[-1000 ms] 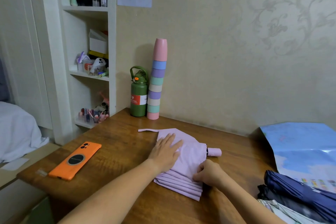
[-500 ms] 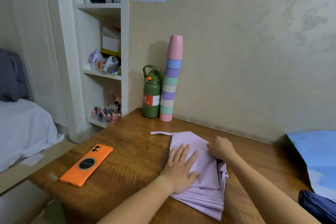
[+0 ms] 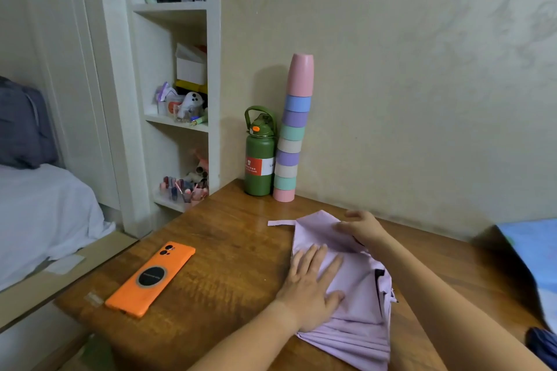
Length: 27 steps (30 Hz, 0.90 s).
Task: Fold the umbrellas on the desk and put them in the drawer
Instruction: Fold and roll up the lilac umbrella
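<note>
Fingers of the left hand [image 3: 310, 289] lie straight and spread, pressing flat on the lilac umbrella [image 3: 349, 295], which lies partly folded on the wooden desk [image 3: 229, 274] near its right front. Right hand [image 3: 363, 229] grips the canopy's far fold, fingers curled over the cloth. Strap tab points left. Orange phone [image 3: 150, 278] lies well apart to the left. Green bottle [image 3: 259, 153] and stacked cups [image 3: 294, 132] stand side by side against the wall. Dark blue umbrella [image 3: 542, 346] at right edge.
</note>
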Motion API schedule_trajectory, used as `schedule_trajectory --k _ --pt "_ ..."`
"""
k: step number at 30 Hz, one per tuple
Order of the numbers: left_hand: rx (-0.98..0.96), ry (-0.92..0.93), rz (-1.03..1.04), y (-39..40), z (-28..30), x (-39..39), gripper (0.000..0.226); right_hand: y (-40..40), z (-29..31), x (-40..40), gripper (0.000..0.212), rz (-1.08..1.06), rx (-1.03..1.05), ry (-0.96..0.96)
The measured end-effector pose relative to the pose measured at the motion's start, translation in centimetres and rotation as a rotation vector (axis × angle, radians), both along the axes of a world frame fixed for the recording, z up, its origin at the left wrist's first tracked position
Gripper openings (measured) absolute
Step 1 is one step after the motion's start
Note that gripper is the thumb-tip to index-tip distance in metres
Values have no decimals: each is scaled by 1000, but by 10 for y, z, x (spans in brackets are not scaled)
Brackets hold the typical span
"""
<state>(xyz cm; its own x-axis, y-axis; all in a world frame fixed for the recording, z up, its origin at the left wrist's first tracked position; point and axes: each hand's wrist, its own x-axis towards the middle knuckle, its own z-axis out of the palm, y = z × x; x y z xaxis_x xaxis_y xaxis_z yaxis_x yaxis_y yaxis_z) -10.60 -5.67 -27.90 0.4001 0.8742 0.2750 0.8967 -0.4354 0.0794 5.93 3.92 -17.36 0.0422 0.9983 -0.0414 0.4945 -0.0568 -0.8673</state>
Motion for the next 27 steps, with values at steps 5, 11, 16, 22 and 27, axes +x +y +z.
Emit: schedule_trajectory --k 5,11,16,22,27 --pt "-79 2 -12 -6 14 0 69 -33 16 2 58 131 -54 138" --pt "-86 24 -4 -11 19 1 76 -61 13 10 35 145 102 -399" --pt "-75 36 16 -13 19 1 67 -52 -7 25 43 88 70 -621" --pt "-74 16 0 -12 17 0 69 -30 -16 32 27 -17 -122 -583" --pt "-71 -8 -11 -11 13 0 70 -8 -5 24 64 10 -210 -620"
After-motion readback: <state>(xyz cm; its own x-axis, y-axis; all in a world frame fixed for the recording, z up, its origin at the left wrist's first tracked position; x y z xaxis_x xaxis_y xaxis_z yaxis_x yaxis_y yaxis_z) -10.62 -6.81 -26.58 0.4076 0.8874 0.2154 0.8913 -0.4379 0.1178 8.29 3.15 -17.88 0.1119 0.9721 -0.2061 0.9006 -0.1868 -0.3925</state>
